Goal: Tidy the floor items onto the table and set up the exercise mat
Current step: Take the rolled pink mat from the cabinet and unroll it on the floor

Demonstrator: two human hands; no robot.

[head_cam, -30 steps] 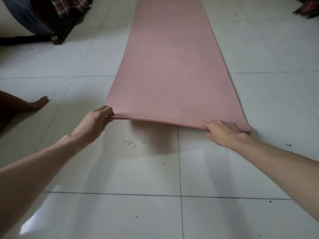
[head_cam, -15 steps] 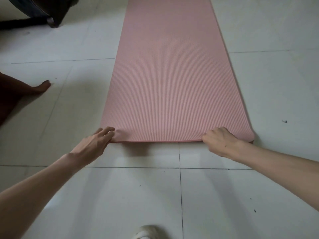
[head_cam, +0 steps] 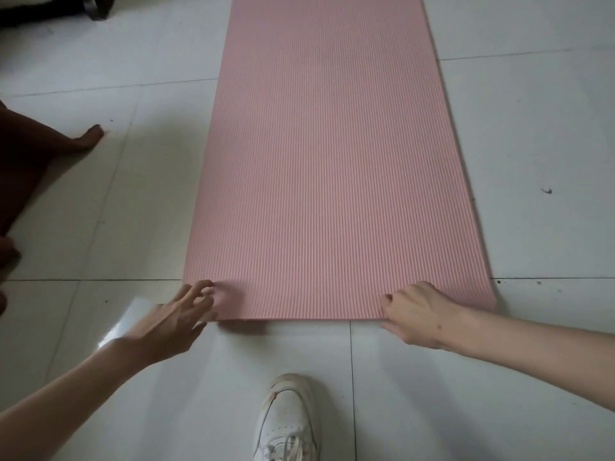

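Mat (head_cam: 332,168), pink and ribbed, lies unrolled flat on the white tiled floor (head_cam: 532,128), running away from the viewer, with both hands at its near edge. Left hand (head_cam: 173,324) is at the near left corner, fingers spread and loosely bent, fingertips touching the mat's top surface; whether the thumb is under the edge cannot be told. Right hand (head_cam: 416,314) is near the right corner, knuckles up, fingers curled down onto the mat and thumb lying along the near edge, so it appears to pinch that edge, though the underside is hidden. Both forearms reach in from the lower corners of the view. Between them, just short of the mat, a white laced shoe (head_cam: 288,420) stands on the tiles. Off to the left a bare foot (head_cam: 88,138) of another person rests on the floor, well apart from the mat. Dark furniture legs (head_cam: 98,8) show at the top left corner.
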